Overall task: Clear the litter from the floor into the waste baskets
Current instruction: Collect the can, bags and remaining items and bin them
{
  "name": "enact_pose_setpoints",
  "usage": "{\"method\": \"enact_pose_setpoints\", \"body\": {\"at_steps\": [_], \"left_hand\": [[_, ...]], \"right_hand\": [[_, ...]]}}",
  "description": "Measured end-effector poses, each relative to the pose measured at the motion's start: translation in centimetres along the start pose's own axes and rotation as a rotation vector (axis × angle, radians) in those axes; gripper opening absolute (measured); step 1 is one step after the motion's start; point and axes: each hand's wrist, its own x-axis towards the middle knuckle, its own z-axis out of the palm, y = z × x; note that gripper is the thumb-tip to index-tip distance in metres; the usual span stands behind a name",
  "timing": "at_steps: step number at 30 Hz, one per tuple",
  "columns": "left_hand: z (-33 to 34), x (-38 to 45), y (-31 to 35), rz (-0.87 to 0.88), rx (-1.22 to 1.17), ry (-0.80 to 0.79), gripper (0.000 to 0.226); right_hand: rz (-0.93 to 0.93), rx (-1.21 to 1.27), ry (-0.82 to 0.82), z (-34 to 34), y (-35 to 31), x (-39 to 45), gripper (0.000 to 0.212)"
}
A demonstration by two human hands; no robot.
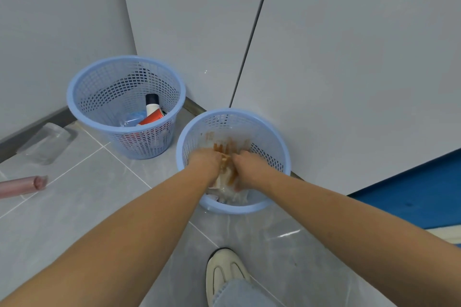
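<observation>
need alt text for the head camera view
Both hands, left hand and right hand, push a stained paper wrapper into the nearer blue basket. A second basket holds a bottle; a pink tube and clear tray lie on the floor.

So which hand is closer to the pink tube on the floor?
Left. The left hand is in the near basket, on the side toward the pink tube; the right hand is beside it, farther away.
</observation>
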Motion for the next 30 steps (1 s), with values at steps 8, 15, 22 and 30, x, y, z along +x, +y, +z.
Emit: {"method": "enact_pose_setpoints", "body": {"at_steps": [8, 15, 22, 30], "left_hand": [[-2.5, -3.3, -1.3, 0.074, -0.041, 0.282, 0.031], [-2.4, -8.3, -4.2, 0.133, -0.203, 0.685, 0.051], [2.7, -15.2, -11.3, -0.064, -0.565, 0.955, 0.038], [14.2, -19.9, -23.5, -0.465, -0.655, 0.779, 0.036]], "right_hand": [[0.039, 0.229, 0.062, -3.2, 1.3, -1.9, 0.048], [-0.009, 0.455, 0.399, -6.0, -0.7, -4.5, 0.011], [-0.293, 0.608, 0.665, -9.1, -10.7, -5.0, 0.003], [-0.641, 0.52, 0.359, -9.4, -26.1, 2.5, 0.012]]}}
